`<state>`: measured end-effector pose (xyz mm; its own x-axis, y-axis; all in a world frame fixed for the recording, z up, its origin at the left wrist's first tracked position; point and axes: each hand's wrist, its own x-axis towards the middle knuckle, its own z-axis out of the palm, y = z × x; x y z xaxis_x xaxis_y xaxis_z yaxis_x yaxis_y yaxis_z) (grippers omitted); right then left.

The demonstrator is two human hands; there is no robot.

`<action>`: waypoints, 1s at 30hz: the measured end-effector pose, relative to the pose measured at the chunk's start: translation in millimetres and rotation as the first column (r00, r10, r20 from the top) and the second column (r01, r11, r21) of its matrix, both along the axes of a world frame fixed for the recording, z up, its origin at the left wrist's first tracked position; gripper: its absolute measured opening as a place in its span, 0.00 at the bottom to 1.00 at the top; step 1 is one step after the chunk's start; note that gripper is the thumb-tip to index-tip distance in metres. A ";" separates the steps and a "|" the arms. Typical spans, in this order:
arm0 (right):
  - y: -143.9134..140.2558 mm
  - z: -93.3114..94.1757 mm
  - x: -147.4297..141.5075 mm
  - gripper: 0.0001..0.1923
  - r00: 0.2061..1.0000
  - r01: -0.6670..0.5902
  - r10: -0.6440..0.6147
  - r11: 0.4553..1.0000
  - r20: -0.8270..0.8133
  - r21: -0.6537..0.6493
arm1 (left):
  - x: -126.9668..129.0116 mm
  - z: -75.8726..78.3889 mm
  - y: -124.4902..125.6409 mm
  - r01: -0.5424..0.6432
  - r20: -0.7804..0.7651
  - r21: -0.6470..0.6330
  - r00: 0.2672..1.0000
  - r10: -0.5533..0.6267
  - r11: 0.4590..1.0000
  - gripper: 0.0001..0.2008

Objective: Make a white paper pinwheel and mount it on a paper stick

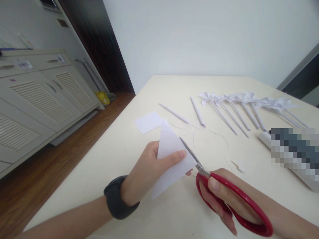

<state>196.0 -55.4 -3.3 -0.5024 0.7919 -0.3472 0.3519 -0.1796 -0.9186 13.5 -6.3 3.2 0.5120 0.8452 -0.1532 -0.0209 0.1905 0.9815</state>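
My left hand (152, 166), with a black band on the wrist, pinches a white paper triangle (169, 142), thumb on top and fingers behind it. My right hand (224, 196) grips red-handled scissors (239, 196) through the loops. The scissor blades (190, 151) lie along the paper's right edge, close to its right corner. Whether they are cutting into the paper cannot be made out. Behind my left hand, a white paper sheet (149, 122) lies flat on the table.
Two rolled paper sticks (198, 111) lie mid-table beside loose threads (193, 137). Several paper pinwheels (239, 98) on sticks are lined up at the back right. A small white item with a pointed tip (239, 168) and a partly blurred-out long box (291, 166) are at the right.
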 end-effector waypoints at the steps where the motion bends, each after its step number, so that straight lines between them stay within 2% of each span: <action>1: -0.1 1.9 0.0 0.29 1.000 0.000 0.000 1.000 0.021 0.028 | -0.4 -0.1 0.2 -0.002 -0.010 0.013 1.000 0.002 1.000 0.10; 4: -1.0 7.1 2.3 0.30 0.997 -0.011 0.001 0.989 0.073 0.147 | -2.3 -1.8 0.8 -0.016 -0.042 0.035 0.999 0.017 0.999 0.10; 8: -2.4 8.3 6.0 0.29 0.994 -0.009 -0.013 0.980 0.110 0.198 | -4.2 -4.6 2.0 -0.081 -0.030 0.029 0.996 0.082 0.996 0.10; 14: -4.9 2.5 5.1 0.26 0.999 0.003 -0.005 0.997 0.041 0.072 | -2.5 -4.3 1.5 -0.115 0.006 0.017 0.993 0.115 0.993 0.10; 21: -7.1 8.1 5.1 0.26 0.999 0.015 -0.018 0.997 0.050 0.079 | -0.2 -3.5 -1.4 -0.098 0.008 -0.036 0.995 0.099 0.995 0.08; 30: -6.9 2.9 7.0 0.27 1.000 -0.014 0.012 0.994 0.016 0.108 | 1.5 -3.8 -4.7 -0.049 0.004 -0.081 0.999 0.050 0.995 0.10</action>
